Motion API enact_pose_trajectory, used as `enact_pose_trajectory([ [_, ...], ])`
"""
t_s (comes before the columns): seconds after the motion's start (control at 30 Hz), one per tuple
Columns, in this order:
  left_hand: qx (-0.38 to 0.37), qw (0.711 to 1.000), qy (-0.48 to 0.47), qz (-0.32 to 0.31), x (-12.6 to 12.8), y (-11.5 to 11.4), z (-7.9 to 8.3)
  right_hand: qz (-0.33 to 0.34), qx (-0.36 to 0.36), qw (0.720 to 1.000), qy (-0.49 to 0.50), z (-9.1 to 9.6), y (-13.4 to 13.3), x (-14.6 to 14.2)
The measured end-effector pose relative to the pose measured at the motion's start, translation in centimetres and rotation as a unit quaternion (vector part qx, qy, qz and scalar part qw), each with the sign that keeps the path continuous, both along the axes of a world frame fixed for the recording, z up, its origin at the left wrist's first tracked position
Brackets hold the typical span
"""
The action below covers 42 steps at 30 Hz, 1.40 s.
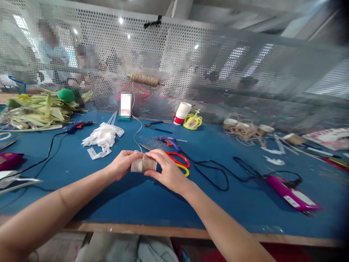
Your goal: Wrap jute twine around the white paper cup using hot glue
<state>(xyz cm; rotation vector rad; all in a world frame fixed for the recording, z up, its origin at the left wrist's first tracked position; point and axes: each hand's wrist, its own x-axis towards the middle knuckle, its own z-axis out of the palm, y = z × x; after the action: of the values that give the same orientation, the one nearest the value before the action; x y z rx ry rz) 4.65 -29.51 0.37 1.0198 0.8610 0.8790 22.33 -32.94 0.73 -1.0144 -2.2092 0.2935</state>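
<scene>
Between my two hands a small paper cup (136, 166) lies on its side, partly wrapped in brown twine (148, 164). My left hand (123, 164) grips the cup's pale left end, thumb along the top. On the other side my right hand (167, 169) closes around the wrapped end, fingers over it and thumb below. A thin cord (135, 135) runs from the cup up to a twine spool (144, 79) on the perforated panel. Scissors (180, 160) with red and yellow handles lie partly hidden behind my right hand.
A blue glue gun (170, 142) lies behind the scissors, its black cable trailing to a magenta power strip (293, 194). Crumpled white strips (102, 138), pliers (158, 126), stacked paper cups (182, 112), a yellow crown (192, 120) and tangled twine (242, 131) are on the blue table (114, 207).
</scene>
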Motion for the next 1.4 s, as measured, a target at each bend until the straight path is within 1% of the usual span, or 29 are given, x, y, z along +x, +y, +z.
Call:
enact_pose_trajectory([
  [0.13, 0.001, 1.0, -0.001, 0.011, 0.1, 0.0, 0.0, 0.002, -0.004, 1.0, 0.01, 0.1, 0.1, 0.1],
  [0.2, 0.011, 1.0, 0.007, 0.012, 0.1, 0.0, 0.0, -0.015, -0.017, 0.999, 0.028, 0.6, 0.7, 0.7],
  [0.23, 0.022, 1.0, 0.016, 0.012, 0.1, 0.1, -0.1, -0.049, -0.027, 0.998, 0.037, 0.9, 1.3, 1.3],
  [0.27, 0.038, 0.999, 0.03, 0.013, 0.1, 0.1, -0.2, -0.106, -0.041, 0.993, 0.031, 1.3, 2.0, 1.9],
  [0.3, 0.059, 0.997, 0.048, 0.016, 0.0, 0.2, -0.3, -0.18, -0.055, 0.982, 0.017, 1.7, 2.9, 2.7],
  [0.33, 0.084, 0.994, 0.073, 0.019, 0.0, 0.3, -0.4, -0.268, -0.074, 0.96, -0.02, 2.1, 3.9, 3.5],
  [0.37, 0.11, 0.989, 0.101, 0.023, -0.1, 0.3, -0.6, -0.352, -0.099, 0.927, -0.086, 2.4, 4.9, 4.3],
  [0.4, 0.134, 0.982, 0.13, 0.025, -0.1, 0.4, -0.7, -0.386, -0.115, 0.908, -0.113, 2.6, 6.0, 5.1],
  [0.47, 0.174, 0.969, 0.175, 0.024, -0.1, 0.5, -1.0, -0.409, -0.162, 0.885, -0.151, 2.5, 7.9, 6.4],
  [0.57, 0.211, 0.957, 0.197, 0.013, -0.1, 0.6, -1.2, -0.405, -0.235, 0.867, -0.171, 1.5, 9.9, 7.2],
  [0.63, 0.221, 0.954, 0.203, 0.001, -0.1, 0.7, -1.3, -0.406, -0.26, 0.861, -0.163, 0.8, 10.7, 7.4],
  [0.73, 0.224, 0.951, 0.214, -0.015, -0.1, 0.7, -1.2, -0.411, -0.269, 0.863, -0.115, 0.5, 11.0, 7.5],
  [0.8, 0.224, 0.951, 0.211, -0.014, 0.0, 0.7, -1.2, -0.407, -0.263, 0.873, -0.06, 0.8, 10.6, 7.5],
  [0.87, 0.222, 0.953, 0.205, -0.006, 0.0, 0.8, -1.3, -0.387, -0.252, 0.887, 0.009, 1.5, 9.6, 7.4],
  [0.97, 0.215, 0.957, 0.195, 0.004, 0.1, 1.0, -1.5, -0.324, -0.251, 0.906, 0.107, 2.8, 7.2, 6.7],
  [1.1, 0.214, 0.959, 0.183, 0.006, 0.2, 1.3, -2.0, -0.245, -0.295, 0.908, 0.167, 4.2, 3.8, 5.0],
  [1.23, 0.222, 0.954, 0.202, -0.006, 0.0, 1.6, -2.3, -0.168, -0.331, 0.91, 0.185, 5.3, 1.4, 3.5],
  [1.33, 0.241, 0.945, 0.223, -0.009, -0.2, 1.7, -2.3, -0.159, -0.323, 0.92, 0.156, 5.9, 0.3, 2.9],
  [1.4, 0.255, 0.94, 0.227, -0.009, -0.3, 1.7, -2.3, -0.161, -0.319, 0.924, 0.139, 5.9, -0.2, 2.8],
])
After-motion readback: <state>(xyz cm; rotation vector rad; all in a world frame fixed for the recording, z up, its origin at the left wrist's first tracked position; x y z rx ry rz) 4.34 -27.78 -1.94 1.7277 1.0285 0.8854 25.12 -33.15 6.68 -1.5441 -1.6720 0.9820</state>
